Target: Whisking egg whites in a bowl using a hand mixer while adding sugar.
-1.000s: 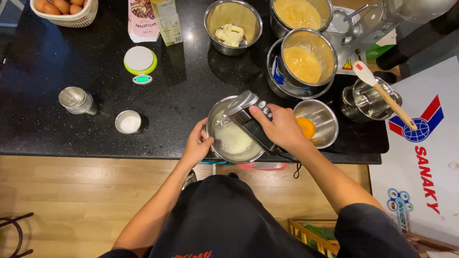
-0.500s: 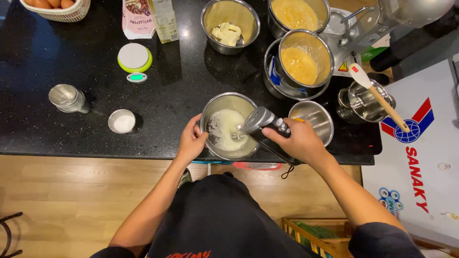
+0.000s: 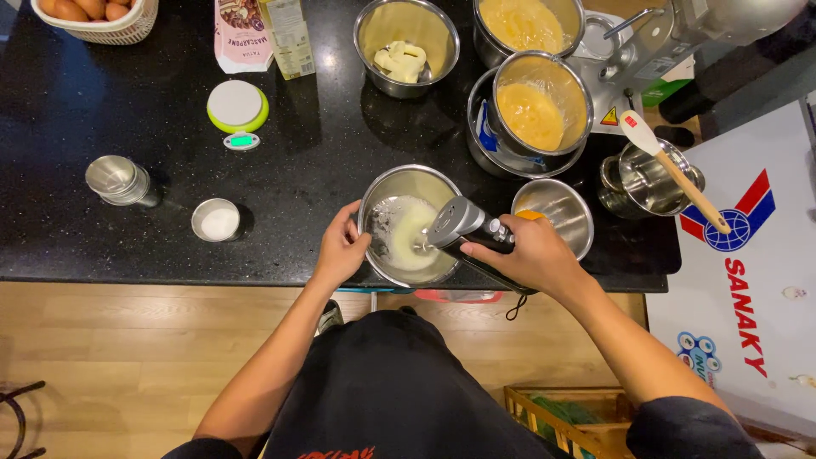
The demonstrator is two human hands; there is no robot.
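Far to the left of our hands — a small white dish and a metal cup. Our left hand curls around the rim of the steel bowl, gripping it. The bowl, pale foamy mix inside, sits between both hands. Our right hand is wrapped tight on the hand mixer, beaters in the bowl. Just past the right hand — a smaller bowl with yolk.
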